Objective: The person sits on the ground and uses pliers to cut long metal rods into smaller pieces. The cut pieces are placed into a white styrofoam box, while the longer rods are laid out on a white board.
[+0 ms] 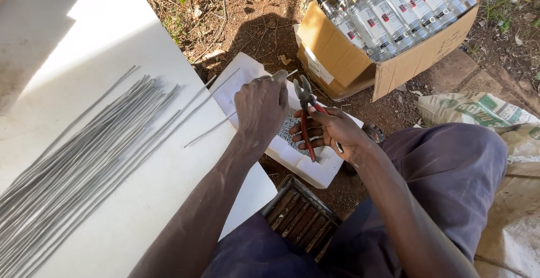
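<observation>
A bundle of grey wire rods (84,160) lies on the white board (112,41). The left hand (261,106) pinches 1 rod (211,129); the right hand (332,131) grips red-handled pliers (307,115), near a carton of clear bottles (388,13).

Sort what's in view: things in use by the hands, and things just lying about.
In use: left hand pinching a wire piece; right hand holding red-handled pliers; wire rods on the white board.

Lying about: box of clear bottles, printed sack, slatted crate.
</observation>
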